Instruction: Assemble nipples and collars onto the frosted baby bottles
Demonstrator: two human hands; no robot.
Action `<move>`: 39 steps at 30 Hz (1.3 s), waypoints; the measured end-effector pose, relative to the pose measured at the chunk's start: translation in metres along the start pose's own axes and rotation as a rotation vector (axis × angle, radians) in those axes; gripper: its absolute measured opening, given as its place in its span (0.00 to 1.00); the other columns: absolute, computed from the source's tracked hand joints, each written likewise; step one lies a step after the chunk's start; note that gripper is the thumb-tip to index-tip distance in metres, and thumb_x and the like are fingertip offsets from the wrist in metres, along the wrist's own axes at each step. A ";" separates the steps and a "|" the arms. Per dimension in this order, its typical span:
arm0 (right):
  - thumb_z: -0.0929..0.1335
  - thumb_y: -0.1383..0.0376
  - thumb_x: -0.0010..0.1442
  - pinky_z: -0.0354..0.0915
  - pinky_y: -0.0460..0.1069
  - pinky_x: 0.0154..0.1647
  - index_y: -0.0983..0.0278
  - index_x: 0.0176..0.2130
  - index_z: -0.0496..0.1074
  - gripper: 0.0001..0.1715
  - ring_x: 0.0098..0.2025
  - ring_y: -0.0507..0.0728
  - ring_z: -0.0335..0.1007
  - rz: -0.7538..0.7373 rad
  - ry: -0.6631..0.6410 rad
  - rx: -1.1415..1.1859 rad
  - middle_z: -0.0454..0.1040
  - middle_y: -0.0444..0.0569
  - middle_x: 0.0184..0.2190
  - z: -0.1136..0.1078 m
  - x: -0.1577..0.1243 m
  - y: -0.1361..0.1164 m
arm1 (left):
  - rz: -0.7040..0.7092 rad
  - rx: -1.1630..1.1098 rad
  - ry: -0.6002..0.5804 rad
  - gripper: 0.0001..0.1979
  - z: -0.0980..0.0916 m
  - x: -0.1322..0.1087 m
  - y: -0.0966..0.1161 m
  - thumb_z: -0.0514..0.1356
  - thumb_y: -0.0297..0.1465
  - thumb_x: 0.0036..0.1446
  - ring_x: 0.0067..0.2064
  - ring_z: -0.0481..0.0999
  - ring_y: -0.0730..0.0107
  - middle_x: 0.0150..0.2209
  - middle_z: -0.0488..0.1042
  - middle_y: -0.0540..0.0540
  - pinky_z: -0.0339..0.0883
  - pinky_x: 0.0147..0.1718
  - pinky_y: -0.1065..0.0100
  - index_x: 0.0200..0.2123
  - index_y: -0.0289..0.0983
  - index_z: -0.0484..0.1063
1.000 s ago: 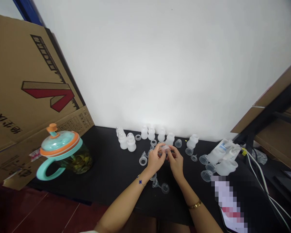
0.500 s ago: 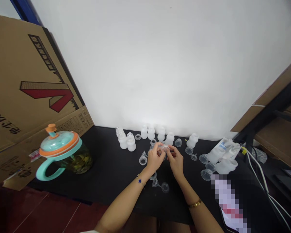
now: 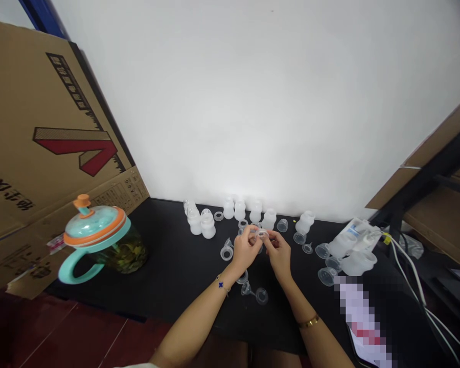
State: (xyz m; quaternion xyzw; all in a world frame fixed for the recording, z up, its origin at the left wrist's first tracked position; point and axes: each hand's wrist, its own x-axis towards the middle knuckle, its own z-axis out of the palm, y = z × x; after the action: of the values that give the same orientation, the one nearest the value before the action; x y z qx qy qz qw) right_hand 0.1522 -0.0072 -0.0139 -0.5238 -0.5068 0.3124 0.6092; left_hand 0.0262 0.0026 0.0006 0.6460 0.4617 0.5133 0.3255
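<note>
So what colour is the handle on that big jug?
The handle is turquoise; it shows best in the head view.

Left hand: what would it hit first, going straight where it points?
Beyond the pale ring held with the right hand, the left hand would probably meet a white bottle behind; depth is unclear.

Hands: two, the left hand [image 3: 247, 253] and the right hand [image 3: 279, 258]. Pale ring [image 3: 262, 233] held between them: one. Lidded pitcher [image 3: 103, 240], left: one. White bottles [image 3: 239, 210], far middle: four; one more stands to their right; at least three in the left cluster. Clear cups [image 3: 327, 276], right-hand group: three. Bracelets [image 3: 309, 322]: two, one per arm.
</note>
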 end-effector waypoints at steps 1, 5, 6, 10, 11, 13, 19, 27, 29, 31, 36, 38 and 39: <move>0.72 0.46 0.56 0.60 0.47 0.20 0.64 0.41 0.78 0.26 0.21 0.51 0.62 0.001 -0.001 0.000 0.79 0.49 0.32 0.000 0.000 0.000 | 0.001 -0.005 0.003 0.08 0.000 0.000 -0.001 0.59 0.36 0.61 0.20 0.65 0.73 0.19 0.68 0.56 0.57 0.24 0.73 0.41 0.40 0.70; 0.72 0.47 0.57 0.60 0.46 0.21 0.64 0.41 0.78 0.25 0.22 0.51 0.62 0.010 -0.004 -0.004 0.79 0.49 0.32 -0.001 0.000 0.003 | 0.002 -0.008 0.001 0.07 0.000 0.000 -0.002 0.59 0.35 0.60 0.20 0.65 0.73 0.19 0.68 0.57 0.57 0.24 0.73 0.40 0.40 0.69; 0.72 0.47 0.57 0.60 0.46 0.21 0.64 0.41 0.78 0.24 0.22 0.51 0.62 0.009 -0.007 -0.007 0.79 0.49 0.33 -0.001 0.000 0.003 | 0.003 -0.004 -0.001 0.06 0.000 0.000 -0.002 0.59 0.35 0.60 0.20 0.65 0.73 0.19 0.68 0.57 0.57 0.24 0.73 0.40 0.40 0.69; 0.72 0.46 0.58 0.59 0.46 0.20 0.64 0.41 0.78 0.25 0.22 0.51 0.61 0.000 -0.013 -0.015 0.79 0.49 0.33 -0.001 0.000 0.005 | -0.006 0.016 0.001 0.07 0.001 0.000 -0.002 0.59 0.35 0.60 0.20 0.65 0.73 0.19 0.69 0.57 0.58 0.25 0.73 0.40 0.40 0.70; 0.72 0.46 0.58 0.59 0.46 0.20 0.64 0.41 0.78 0.25 0.22 0.51 0.61 -0.001 -0.011 -0.015 0.79 0.49 0.32 -0.001 0.000 0.005 | -0.008 0.019 0.003 0.07 0.001 0.000 -0.003 0.59 0.35 0.60 0.20 0.65 0.73 0.19 0.69 0.57 0.57 0.25 0.73 0.40 0.40 0.70; 0.72 0.46 0.57 0.58 0.46 0.20 0.65 0.40 0.77 0.25 0.21 0.51 0.61 -0.002 -0.006 -0.012 0.79 0.49 0.32 -0.001 0.000 0.004 | -0.006 0.019 0.003 0.07 0.001 0.000 -0.004 0.59 0.35 0.60 0.20 0.65 0.74 0.19 0.69 0.57 0.57 0.24 0.73 0.39 0.40 0.70; 0.73 0.47 0.56 0.58 0.46 0.19 0.64 0.38 0.77 0.24 0.21 0.50 0.60 -0.001 0.007 0.003 0.78 0.48 0.30 0.000 0.001 0.000 | -0.003 0.024 0.011 0.06 0.002 0.001 -0.005 0.59 0.35 0.60 0.20 0.65 0.74 0.19 0.69 0.57 0.57 0.25 0.73 0.39 0.40 0.70; 0.72 0.47 0.58 0.59 0.46 0.20 0.64 0.40 0.77 0.23 0.21 0.50 0.61 0.013 -0.010 0.012 0.78 0.48 0.33 0.001 -0.001 0.001 | 0.010 0.076 0.016 0.07 0.000 -0.001 -0.003 0.58 0.34 0.62 0.23 0.69 0.72 0.21 0.71 0.55 0.58 0.26 0.72 0.42 0.40 0.71; 0.72 0.47 0.59 0.59 0.46 0.20 0.63 0.41 0.77 0.23 0.22 0.50 0.61 0.008 -0.019 0.020 0.78 0.48 0.34 0.001 -0.002 0.002 | 0.028 0.095 0.014 0.08 0.000 -0.001 -0.004 0.57 0.34 0.63 0.23 0.69 0.71 0.22 0.71 0.55 0.58 0.26 0.72 0.44 0.41 0.71; 0.71 0.48 0.59 0.59 0.46 0.21 0.63 0.42 0.76 0.23 0.22 0.50 0.62 0.007 -0.031 0.030 0.78 0.48 0.35 0.001 -0.002 0.003 | 0.041 0.107 0.006 0.09 0.001 -0.002 -0.006 0.57 0.34 0.64 0.24 0.70 0.70 0.23 0.71 0.54 0.59 0.26 0.72 0.46 0.41 0.71; 0.71 0.47 0.58 0.60 0.46 0.21 0.64 0.43 0.77 0.24 0.21 0.50 0.62 0.009 -0.041 0.032 0.78 0.48 0.36 0.000 -0.001 0.003 | 0.046 0.109 -0.009 0.11 0.003 -0.002 -0.010 0.55 0.35 0.67 0.26 0.73 0.70 0.28 0.76 0.51 0.61 0.27 0.72 0.49 0.41 0.69; 0.71 0.47 0.58 0.60 0.46 0.20 0.63 0.44 0.76 0.24 0.21 0.50 0.61 0.004 -0.044 0.028 0.77 0.48 0.36 -0.001 0.000 0.004 | 0.046 0.110 -0.015 0.11 0.003 -0.002 -0.010 0.54 0.36 0.68 0.27 0.73 0.69 0.29 0.76 0.51 0.61 0.28 0.71 0.50 0.41 0.69; 0.71 0.47 0.58 0.60 0.46 0.20 0.63 0.44 0.76 0.24 0.21 0.50 0.61 0.003 -0.044 0.025 0.77 0.48 0.36 -0.001 0.000 0.004 | 0.047 0.113 -0.016 0.11 0.003 -0.002 -0.010 0.54 0.36 0.68 0.27 0.73 0.69 0.29 0.76 0.51 0.61 0.27 0.71 0.50 0.41 0.69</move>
State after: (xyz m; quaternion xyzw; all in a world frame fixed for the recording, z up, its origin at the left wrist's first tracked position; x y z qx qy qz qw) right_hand 0.1532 -0.0063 -0.0171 -0.5098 -0.5154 0.3309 0.6041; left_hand 0.0262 0.0045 -0.0102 0.6781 0.4720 0.4887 0.2803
